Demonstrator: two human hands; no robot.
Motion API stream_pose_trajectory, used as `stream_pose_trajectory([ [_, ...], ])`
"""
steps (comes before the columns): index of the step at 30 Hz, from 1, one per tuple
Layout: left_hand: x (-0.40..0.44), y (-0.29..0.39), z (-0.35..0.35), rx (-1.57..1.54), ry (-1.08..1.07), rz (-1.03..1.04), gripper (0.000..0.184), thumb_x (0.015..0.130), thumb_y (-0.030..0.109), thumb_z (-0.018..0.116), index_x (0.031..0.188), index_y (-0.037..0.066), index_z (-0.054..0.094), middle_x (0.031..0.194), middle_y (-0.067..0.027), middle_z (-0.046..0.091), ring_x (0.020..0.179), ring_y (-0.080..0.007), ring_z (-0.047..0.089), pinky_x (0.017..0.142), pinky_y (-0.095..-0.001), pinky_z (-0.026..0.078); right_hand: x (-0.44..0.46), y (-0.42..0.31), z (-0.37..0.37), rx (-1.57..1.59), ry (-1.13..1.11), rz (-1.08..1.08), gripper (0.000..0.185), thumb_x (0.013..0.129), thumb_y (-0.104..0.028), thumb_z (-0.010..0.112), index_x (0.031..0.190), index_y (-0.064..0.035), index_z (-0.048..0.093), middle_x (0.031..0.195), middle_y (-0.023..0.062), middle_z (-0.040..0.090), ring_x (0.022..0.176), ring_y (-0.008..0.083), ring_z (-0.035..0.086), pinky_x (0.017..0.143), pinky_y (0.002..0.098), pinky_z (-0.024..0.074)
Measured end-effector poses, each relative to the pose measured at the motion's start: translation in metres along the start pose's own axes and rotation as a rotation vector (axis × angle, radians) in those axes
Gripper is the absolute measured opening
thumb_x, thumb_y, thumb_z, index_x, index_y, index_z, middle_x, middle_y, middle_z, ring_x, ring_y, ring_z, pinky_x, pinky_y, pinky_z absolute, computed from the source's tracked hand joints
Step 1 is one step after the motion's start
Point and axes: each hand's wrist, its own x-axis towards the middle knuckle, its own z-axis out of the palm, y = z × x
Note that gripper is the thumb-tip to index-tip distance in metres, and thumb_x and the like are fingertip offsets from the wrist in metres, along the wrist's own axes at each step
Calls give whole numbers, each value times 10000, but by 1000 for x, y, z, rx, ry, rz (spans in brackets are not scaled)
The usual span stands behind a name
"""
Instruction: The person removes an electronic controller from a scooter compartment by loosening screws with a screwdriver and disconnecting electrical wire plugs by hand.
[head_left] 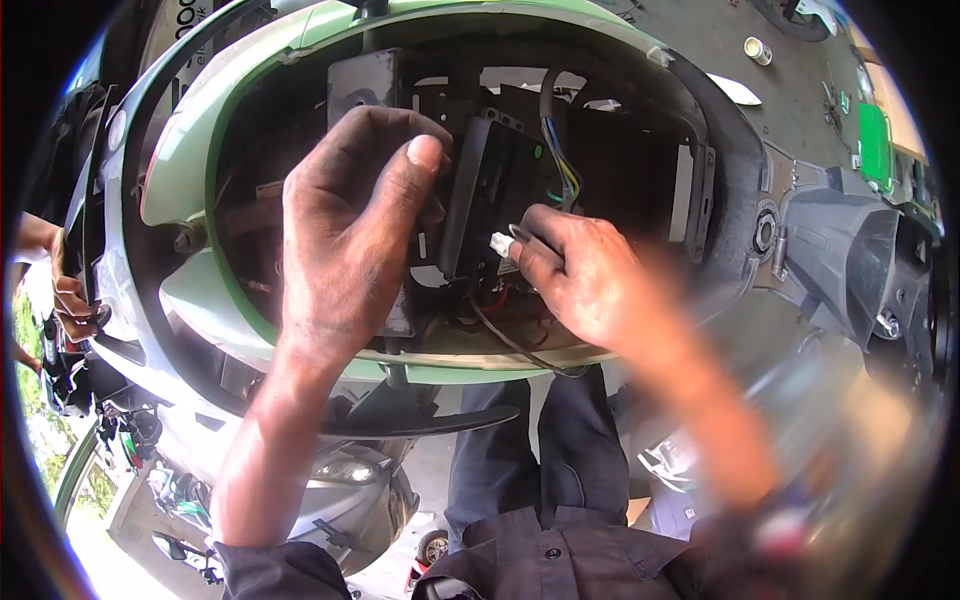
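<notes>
A scooter body with a pale green rim (245, 300) surrounds an open compartment. Inside it sits a black box (490, 190), like a controller, with a green dot on its face. My right hand (590, 275) pinches a small white plug connector (501, 244) just in front of the box's lower right side. My left hand (345, 230) is closed beside the box's left side, fingers curled and thumb bent in. Its fingertips are turned away, so what they hold, if anything, is hidden. A bundle of coloured wires (562, 165) runs down behind my right hand.
A thin dark cable (515, 345) loops over the compartment's near edge. A grey metal bracket (362, 80) stands at the back left. Another person's hand (75, 305) is at the far left. The scooter's grey front part (840, 245) extends right. A can (758, 51) stands on the floor.
</notes>
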Motion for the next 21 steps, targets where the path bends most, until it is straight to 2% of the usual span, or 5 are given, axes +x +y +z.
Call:
stream_pose_trajectory([
  [6, 4, -6, 0, 144, -49, 60, 228, 997, 228, 660, 1052, 9, 685, 901, -6, 685, 765, -59, 599, 683, -232, 490, 7, -2, -4, 1, -12, 82, 184, 907, -117, 616, 844, 53, 584, 749, 313, 623, 816, 509, 627, 717, 544, 507],
  [9, 11, -5, 3, 294, -108, 92, 208, 982, 170, 649, 1064, -20, 663, 903, -94, 705, 750, -175, 668, 699, -303, 530, 10, 0, -2, 42, 66, 102, 212, 929, -145, 613, 857, 53, 594, 766, 315, 626, 839, 504, 627, 721, 545, 503],
  [13, 33, -6, 18, 916, -234, 490, 240, 926, 124, 633, 1104, -38, 628, 924, -263, 671, 913, -463, 646, 811, -488, 540, 16, 13, 4, 95, 67, 102, 220, 954, -169, 600, 893, 42, 611, 745, 289, 627, 821, 493, 632, 700, 541, 495],
  [19, 89, 8, 43, 1257, -747, 122, 280, 929, 231, 668, 1067, -12, 685, 964, -216, 715, 1003, -399, 674, 876, -475, 536, 16, 15, 12, 220, 24, 143, 224, 962, -173, 603, 891, 39, 604, 716, 284, 606, 771, 496, 621, 650, 510, 471],
  [21, 95, -2, 41, 1227, -720, 199, 292, 923, 260, 682, 1040, -8, 696, 984, -215, 719, 1008, -387, 679, 881, -474, 537, 14, 8, 10, 227, 21, 177, 221, 964, -172, 604, 893, 38, 603, 703, 276, 604, 757, 491, 626, 640, 505, 470],
])
